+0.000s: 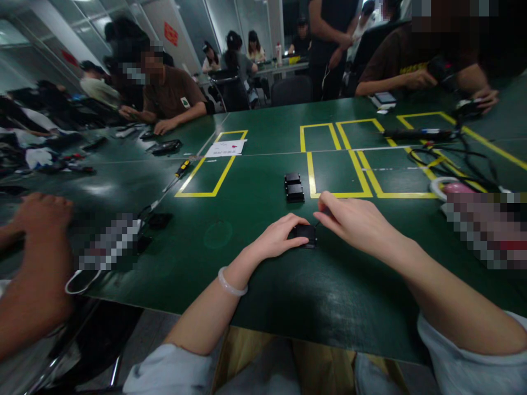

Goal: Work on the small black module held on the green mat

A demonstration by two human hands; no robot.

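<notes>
Black and small, the flat piece (309, 232) lies on the green tabletop (263, 285) close in front of me, and work on it looks to me to be under way rather than finished. With my left hand (276, 237) I have hold of it from its left side, fingers over the far edge and thumb across the near part, the hand only partly closed. My right hand (356, 219) is just beside its far right corner, thumb and forefinger drawn close together. A thin dark sliver (317, 223) shows below those fingertips, but I cannot tell what it is or whether I am gripping it.

Just beyond sit the black blocks (293, 187), side by side in a short row, with neither of my hands on them. They stand outside the yellow tape outlines (310, 174), near the left edge of the closest ones. I cannot tell from their tops whether they are finished or untouched, nor whether they are joined. As far as I can judge, the piece under my left hand is the only one being worked on, and how much is left to do on it is too small to make out
</notes>
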